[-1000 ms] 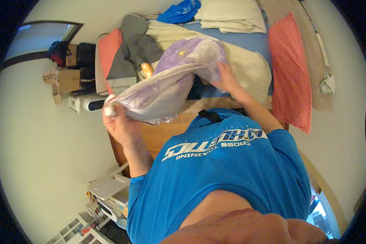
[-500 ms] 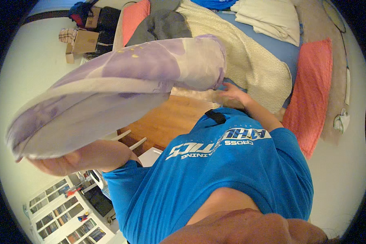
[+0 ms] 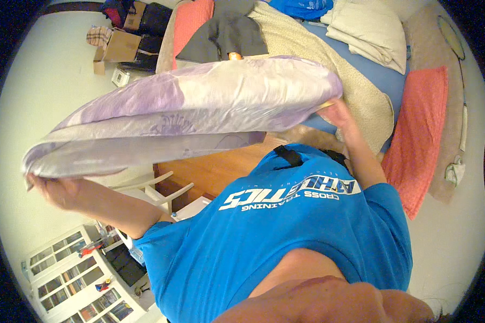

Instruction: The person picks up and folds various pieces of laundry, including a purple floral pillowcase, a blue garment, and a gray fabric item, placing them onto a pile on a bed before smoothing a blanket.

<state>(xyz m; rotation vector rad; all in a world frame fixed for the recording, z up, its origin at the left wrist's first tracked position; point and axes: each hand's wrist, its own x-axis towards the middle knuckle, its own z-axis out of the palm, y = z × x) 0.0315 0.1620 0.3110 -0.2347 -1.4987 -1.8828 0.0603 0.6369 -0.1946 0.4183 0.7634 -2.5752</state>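
Lilac pillowcase – stretched wider vs 0.5 s ago, both hands gripping.

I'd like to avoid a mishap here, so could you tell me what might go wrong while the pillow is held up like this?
The purple and white pillow hangs stretched between the left hand and right hand, each gripping only one end, so a corner could slip out. If it drops, it may land on the white chair or the wooden floor rather than the bed.

The pillowcase is thin, smooth cloth with a faint sheen; the bed's beige blanket looks nubbly and matt; the floor is polished wood.
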